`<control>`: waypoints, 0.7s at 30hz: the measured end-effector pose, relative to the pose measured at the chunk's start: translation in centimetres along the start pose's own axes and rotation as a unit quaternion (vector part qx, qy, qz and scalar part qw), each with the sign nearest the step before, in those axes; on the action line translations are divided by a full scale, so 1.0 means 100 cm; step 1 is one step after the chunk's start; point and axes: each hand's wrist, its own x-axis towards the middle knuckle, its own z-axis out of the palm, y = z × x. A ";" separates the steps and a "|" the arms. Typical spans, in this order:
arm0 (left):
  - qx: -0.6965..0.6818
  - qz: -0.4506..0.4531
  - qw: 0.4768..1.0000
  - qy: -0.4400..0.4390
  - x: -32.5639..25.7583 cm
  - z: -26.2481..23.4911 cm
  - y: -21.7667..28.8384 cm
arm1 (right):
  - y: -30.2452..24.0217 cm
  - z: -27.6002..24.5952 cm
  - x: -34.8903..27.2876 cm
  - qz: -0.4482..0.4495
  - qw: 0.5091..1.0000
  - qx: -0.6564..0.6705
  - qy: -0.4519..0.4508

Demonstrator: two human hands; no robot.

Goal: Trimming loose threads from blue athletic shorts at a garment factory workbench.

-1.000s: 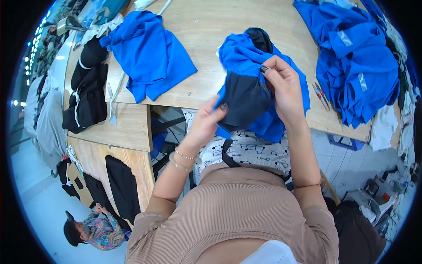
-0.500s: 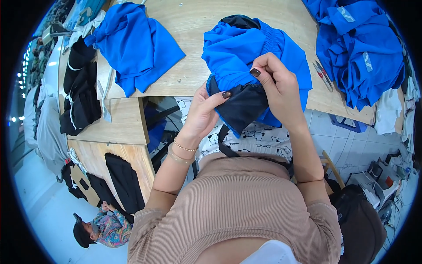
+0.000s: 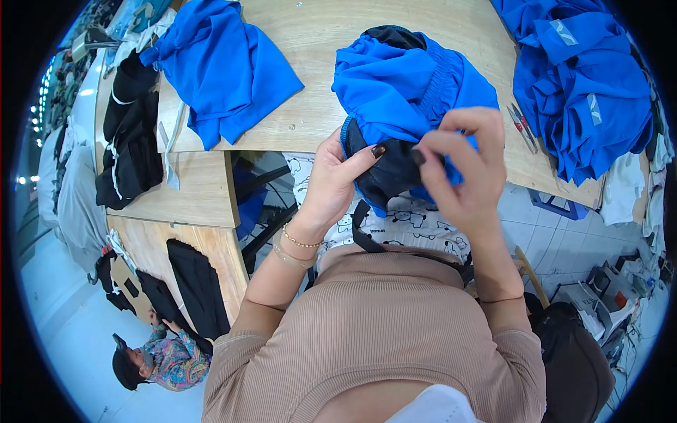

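Blue garment (image 3: 384,74) is spilling over the near edge of the table (image 3: 310,35), the left hand (image 3: 333,180) pinching its black panel (image 3: 388,173) between thumb and fingers. Just right of that grip, the right hand (image 3: 469,169) is hovering blurred, fingers bent; whether it is pinching cloth, I cannot tell. Looking light, soft and floppy, the fabric is probably offering its surest hold along the seamed edge. Farther right, red-handled snips (image 3: 522,128) are lying.
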 end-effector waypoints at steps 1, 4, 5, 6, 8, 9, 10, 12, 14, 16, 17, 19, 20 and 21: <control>-0.001 0.000 1.000 -0.001 0.000 0.001 0.000 | -0.004 0.000 -0.003 -0.017 0.999 -0.031 -0.011; 0.007 0.001 1.000 0.002 0.000 0.005 0.003 | -0.008 0.013 -0.008 0.074 0.996 -0.040 0.012; 0.012 0.001 1.000 0.005 -0.001 0.009 0.005 | -0.004 0.015 -0.011 0.073 0.996 -0.041 0.011; 0.017 0.001 1.000 0.009 -0.001 0.011 0.007 | 0.000 0.015 -0.015 0.078 0.996 -0.033 0.014; 0.019 0.001 1.000 0.009 -0.002 0.011 0.005 | 0.000 0.016 -0.015 0.075 0.997 -0.008 0.021; 0.021 0.000 1.000 0.008 -0.002 0.011 0.005 | 0.000 0.017 -0.015 0.073 0.997 -0.007 0.021; 0.020 0.000 1.000 0.007 -0.002 0.011 0.005 | 0.000 0.017 -0.014 0.082 0.997 0.000 0.013; 0.031 0.007 0.999 0.007 -0.002 0.012 0.006 | -0.001 0.017 -0.013 0.091 0.996 0.005 0.006; 0.036 0.002 0.999 0.009 -0.003 0.012 0.007 | -0.001 0.017 -0.012 0.111 0.994 0.020 -0.003; 0.041 -0.004 0.999 0.011 -0.003 0.012 0.007 | 0.000 0.016 -0.012 0.127 0.991 0.026 -0.011; 0.049 -0.002 0.999 0.017 -0.003 0.012 0.007 | 0.000 0.016 -0.012 0.144 0.989 0.032 -0.019; 0.057 0.001 0.998 0.022 -0.003 0.012 0.007 | 0.008 0.013 -0.012 0.191 0.974 0.107 -0.054; 0.056 0.011 0.998 0.026 -0.002 0.012 0.008 | 0.013 0.011 -0.012 0.236 0.951 0.181 -0.089; 0.054 0.020 0.998 0.029 -0.002 0.012 0.009 | 0.016 0.009 -0.010 0.326 0.895 0.294 -0.080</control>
